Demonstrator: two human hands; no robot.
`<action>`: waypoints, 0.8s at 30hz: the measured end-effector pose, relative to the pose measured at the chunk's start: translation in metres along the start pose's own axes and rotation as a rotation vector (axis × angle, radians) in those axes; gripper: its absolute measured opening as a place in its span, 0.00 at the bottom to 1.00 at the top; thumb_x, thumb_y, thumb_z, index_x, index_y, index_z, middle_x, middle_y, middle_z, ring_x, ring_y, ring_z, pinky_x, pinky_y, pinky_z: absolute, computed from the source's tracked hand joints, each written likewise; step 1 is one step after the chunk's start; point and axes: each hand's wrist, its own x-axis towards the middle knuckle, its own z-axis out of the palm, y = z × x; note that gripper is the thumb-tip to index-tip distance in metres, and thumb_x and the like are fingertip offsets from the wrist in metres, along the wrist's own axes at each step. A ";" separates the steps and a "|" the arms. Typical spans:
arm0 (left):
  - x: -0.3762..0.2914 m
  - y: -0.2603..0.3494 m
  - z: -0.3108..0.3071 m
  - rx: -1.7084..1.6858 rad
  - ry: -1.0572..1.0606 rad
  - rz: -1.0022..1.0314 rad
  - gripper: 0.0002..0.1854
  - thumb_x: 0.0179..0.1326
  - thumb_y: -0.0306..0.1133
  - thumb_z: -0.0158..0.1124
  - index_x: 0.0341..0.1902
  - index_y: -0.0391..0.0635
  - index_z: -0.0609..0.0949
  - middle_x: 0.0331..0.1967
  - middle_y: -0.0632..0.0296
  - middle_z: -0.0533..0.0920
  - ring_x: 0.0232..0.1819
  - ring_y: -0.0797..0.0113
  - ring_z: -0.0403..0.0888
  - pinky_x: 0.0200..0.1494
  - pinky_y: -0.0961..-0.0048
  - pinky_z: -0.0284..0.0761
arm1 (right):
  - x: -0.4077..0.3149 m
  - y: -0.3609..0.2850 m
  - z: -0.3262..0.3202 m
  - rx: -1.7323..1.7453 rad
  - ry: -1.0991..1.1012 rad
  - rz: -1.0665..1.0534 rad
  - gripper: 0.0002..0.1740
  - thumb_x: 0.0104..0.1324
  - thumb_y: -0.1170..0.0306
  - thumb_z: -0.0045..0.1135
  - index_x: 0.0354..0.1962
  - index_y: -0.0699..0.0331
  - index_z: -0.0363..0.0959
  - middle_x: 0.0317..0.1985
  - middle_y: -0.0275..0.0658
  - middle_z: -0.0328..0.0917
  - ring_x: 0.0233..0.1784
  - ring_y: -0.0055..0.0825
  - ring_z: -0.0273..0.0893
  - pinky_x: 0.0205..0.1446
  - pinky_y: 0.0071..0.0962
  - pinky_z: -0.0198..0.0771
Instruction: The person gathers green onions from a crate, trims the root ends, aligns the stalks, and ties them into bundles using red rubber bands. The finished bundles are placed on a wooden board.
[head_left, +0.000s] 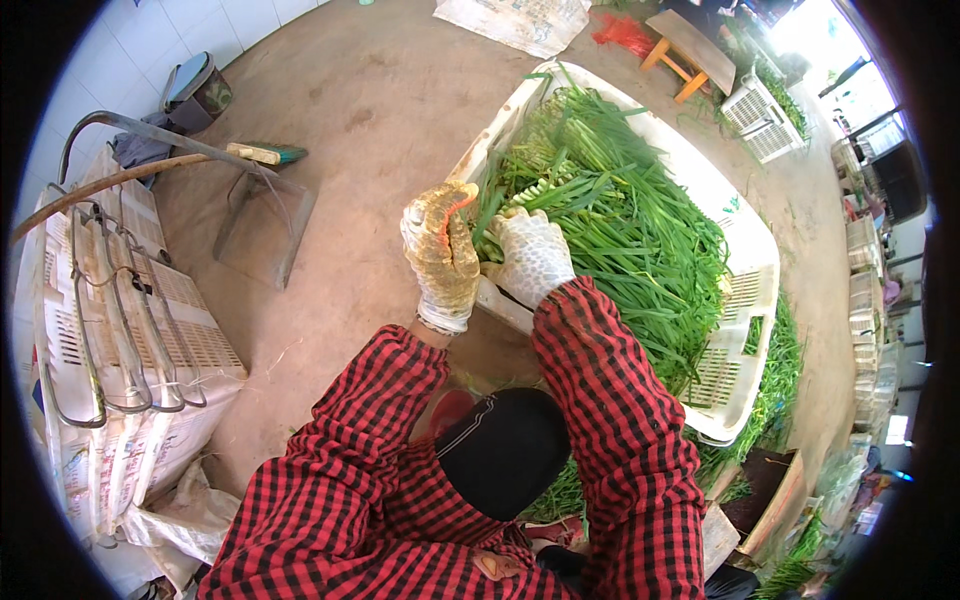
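A large white plastic crate (752, 289) stands before me, heaped with long green leafy stalks (622, 202), like garlic chives. My right hand (529, 251), in a white patterned glove, rests at the near left side of the heap, its fingers curled at the pale stalk ends. What lies under those fingers is mostly hidden. Just left of it, by the crate's rim, is my left hand (442, 244) in a stained yellowish glove with an orange edge. Its fingers are bent in, and I cannot tell whether they hold anything.
Stacked white crates (142, 330) with metal handles stand at the left, near a long-handled dustpan (262, 225) and a brush (266, 154). A wooden stool (690, 52) and another filled crate (761, 120) are at the upper right. More greens (784, 367) lie beyond the large crate's right side.
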 end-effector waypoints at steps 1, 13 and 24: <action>0.001 0.001 0.000 -0.001 -0.004 -0.007 0.11 0.65 0.25 0.61 0.48 0.47 0.86 0.49 0.57 0.85 0.53 0.54 0.80 0.61 0.60 0.72 | -0.005 0.005 0.003 0.091 0.018 -0.001 0.29 0.56 0.56 0.73 0.53 0.57 0.78 0.53 0.45 0.78 0.59 0.46 0.75 0.60 0.43 0.73; 0.036 0.008 -0.017 0.052 -1.119 -0.020 0.35 0.56 0.38 0.77 0.68 0.47 0.76 0.61 0.50 0.80 0.66 0.54 0.75 0.70 0.60 0.69 | -0.044 0.076 0.017 1.209 0.073 0.154 0.32 0.61 0.77 0.72 0.62 0.62 0.72 0.52 0.38 0.82 0.54 0.25 0.77 0.63 0.28 0.71; 0.051 -0.020 -0.049 -0.473 -0.878 -0.264 0.30 0.65 0.37 0.66 0.71 0.46 0.73 0.71 0.59 0.72 0.75 0.65 0.64 0.77 0.63 0.57 | -0.036 -0.001 0.003 0.564 0.139 0.094 0.28 0.58 0.56 0.74 0.50 0.65 0.81 0.50 0.55 0.81 0.53 0.50 0.80 0.59 0.39 0.75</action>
